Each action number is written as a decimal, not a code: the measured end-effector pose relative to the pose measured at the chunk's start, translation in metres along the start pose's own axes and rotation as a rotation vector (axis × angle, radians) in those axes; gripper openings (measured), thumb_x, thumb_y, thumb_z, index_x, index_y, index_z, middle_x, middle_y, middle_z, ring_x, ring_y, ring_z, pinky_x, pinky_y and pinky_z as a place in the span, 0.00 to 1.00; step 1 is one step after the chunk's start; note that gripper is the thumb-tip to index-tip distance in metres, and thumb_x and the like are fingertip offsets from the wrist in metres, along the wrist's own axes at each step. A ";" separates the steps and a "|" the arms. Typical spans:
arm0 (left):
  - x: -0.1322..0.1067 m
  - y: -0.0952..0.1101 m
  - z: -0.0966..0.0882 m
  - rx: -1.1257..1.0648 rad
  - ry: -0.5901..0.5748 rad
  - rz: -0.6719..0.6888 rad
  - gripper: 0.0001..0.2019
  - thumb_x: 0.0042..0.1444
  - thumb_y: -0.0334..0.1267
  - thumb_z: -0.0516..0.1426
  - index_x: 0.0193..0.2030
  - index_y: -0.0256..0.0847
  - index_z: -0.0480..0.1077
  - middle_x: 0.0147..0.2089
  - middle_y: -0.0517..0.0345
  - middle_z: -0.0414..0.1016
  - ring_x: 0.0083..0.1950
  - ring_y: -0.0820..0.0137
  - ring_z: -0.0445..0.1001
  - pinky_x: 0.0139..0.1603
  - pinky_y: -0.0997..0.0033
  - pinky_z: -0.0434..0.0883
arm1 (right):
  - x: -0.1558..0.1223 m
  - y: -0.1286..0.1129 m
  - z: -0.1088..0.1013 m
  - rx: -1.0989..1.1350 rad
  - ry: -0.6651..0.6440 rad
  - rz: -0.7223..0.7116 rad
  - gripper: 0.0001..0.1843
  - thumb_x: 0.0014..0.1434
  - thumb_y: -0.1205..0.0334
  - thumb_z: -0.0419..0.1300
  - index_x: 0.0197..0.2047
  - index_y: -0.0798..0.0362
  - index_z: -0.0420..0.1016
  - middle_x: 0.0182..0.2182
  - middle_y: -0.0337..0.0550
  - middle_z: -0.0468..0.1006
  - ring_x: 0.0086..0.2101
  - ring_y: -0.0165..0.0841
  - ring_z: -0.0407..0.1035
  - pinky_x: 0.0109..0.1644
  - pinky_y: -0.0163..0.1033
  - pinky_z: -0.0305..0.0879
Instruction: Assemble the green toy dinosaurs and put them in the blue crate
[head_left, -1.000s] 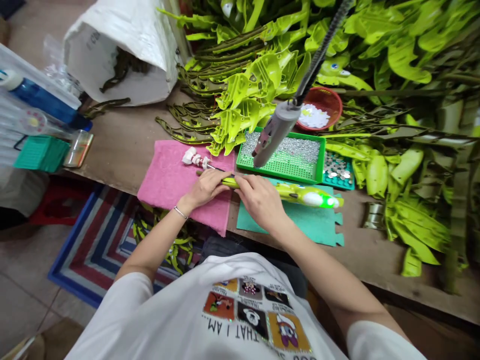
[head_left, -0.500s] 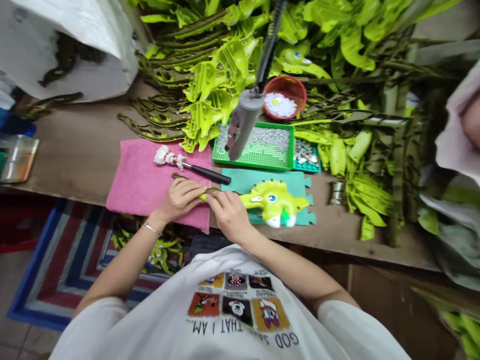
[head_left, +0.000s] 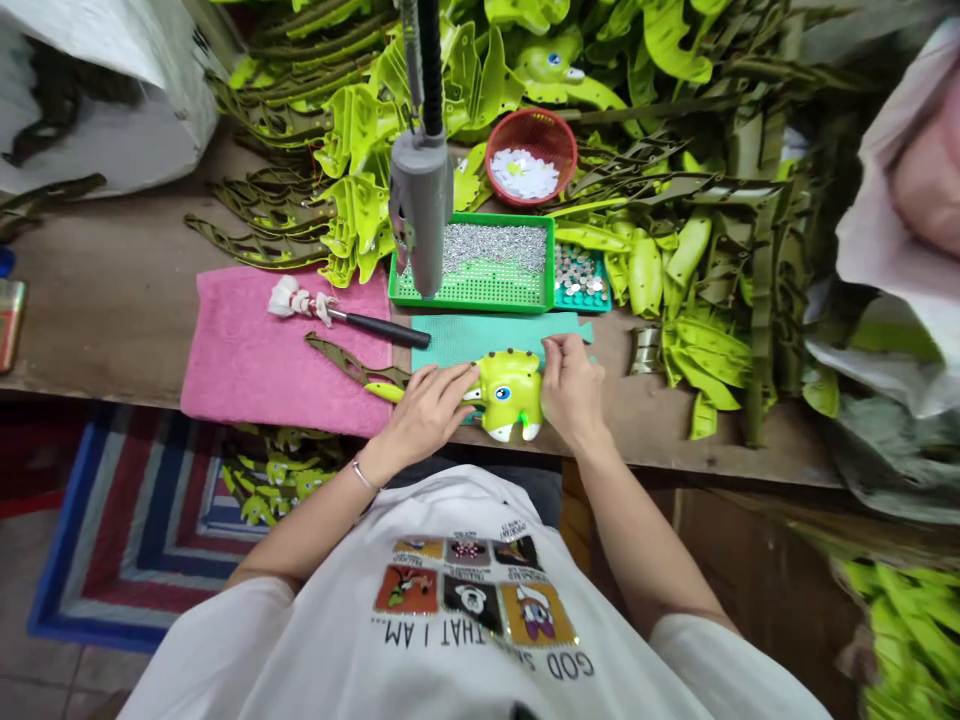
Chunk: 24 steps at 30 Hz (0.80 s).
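A yellow-green plastic toy dinosaur piece [head_left: 512, 405] lies along the table's front edge, with a blue eye, a row of dark studs and a brown openwork strip [head_left: 337, 358] at its left end. My left hand [head_left: 431, 405] is closed over its middle, palm down. At the head's right end my right hand [head_left: 571, 385] is closed with fingers bent, covering the tip. Part of a turquoise foam mat [head_left: 480, 335] shows behind the head. A black-handled tool [head_left: 382, 328] with a cloth-wrapped end lies on the pink towel [head_left: 255, 360].
A grey powered screwdriver [head_left: 421, 210] hangs over a green tray [head_left: 472, 300] of small metal pieces. Beside it are a turquoise tray [head_left: 581, 280] of discs and a red basket [head_left: 571, 155] of white pieces. Heaped green and brown parts [head_left: 360, 140] fill the back.
My right hand has left the toy's middle for its right end. My left hand has slid right along the toy towards the head. The view has shifted.
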<state>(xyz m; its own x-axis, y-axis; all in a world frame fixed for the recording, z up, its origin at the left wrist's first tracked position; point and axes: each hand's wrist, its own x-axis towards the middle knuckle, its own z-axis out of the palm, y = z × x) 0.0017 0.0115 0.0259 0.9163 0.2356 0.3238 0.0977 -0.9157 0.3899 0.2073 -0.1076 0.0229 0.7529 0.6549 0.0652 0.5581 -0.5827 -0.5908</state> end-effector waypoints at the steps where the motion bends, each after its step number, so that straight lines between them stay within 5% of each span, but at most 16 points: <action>1: 0.002 0.000 0.005 -0.001 -0.003 0.001 0.25 0.68 0.37 0.52 0.69 0.38 0.56 0.59 0.38 0.73 0.59 0.57 0.73 0.59 0.50 0.69 | 0.000 0.000 0.004 -0.009 0.011 0.003 0.18 0.68 0.51 0.45 0.41 0.52 0.71 0.28 0.47 0.77 0.27 0.39 0.69 0.34 0.41 0.60; 12: 0.005 0.004 0.012 0.105 0.116 0.020 0.19 0.64 0.37 0.58 0.61 0.38 0.66 0.50 0.41 0.75 0.52 0.58 0.77 0.49 0.57 0.75 | -0.008 -0.005 0.011 0.026 0.204 -0.053 0.16 0.68 0.53 0.46 0.40 0.51 0.70 0.29 0.47 0.79 0.25 0.38 0.71 0.32 0.40 0.60; 19: 0.006 -0.016 -0.003 0.164 0.194 0.043 0.21 0.65 0.36 0.56 0.64 0.40 0.64 0.50 0.42 0.75 0.49 0.58 0.77 0.47 0.58 0.77 | 0.003 -0.021 0.005 0.066 0.033 -0.041 0.13 0.68 0.54 0.48 0.44 0.50 0.70 0.22 0.42 0.77 0.25 0.41 0.73 0.29 0.41 0.60; 24: 0.006 -0.032 -0.007 0.165 0.226 0.053 0.23 0.67 0.38 0.53 0.68 0.45 0.61 0.48 0.45 0.75 0.47 0.59 0.78 0.46 0.60 0.78 | 0.002 -0.036 0.001 0.028 -0.044 -0.090 0.13 0.68 0.63 0.44 0.40 0.49 0.70 0.24 0.41 0.77 0.24 0.39 0.73 0.28 0.40 0.59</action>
<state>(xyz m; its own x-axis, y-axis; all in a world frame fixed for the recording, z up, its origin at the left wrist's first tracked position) 0.0010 0.0446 0.0212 0.8138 0.2355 0.5313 0.1306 -0.9650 0.2276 0.1886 -0.0847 0.0435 0.6839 0.7247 0.0838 0.6122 -0.5076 -0.6063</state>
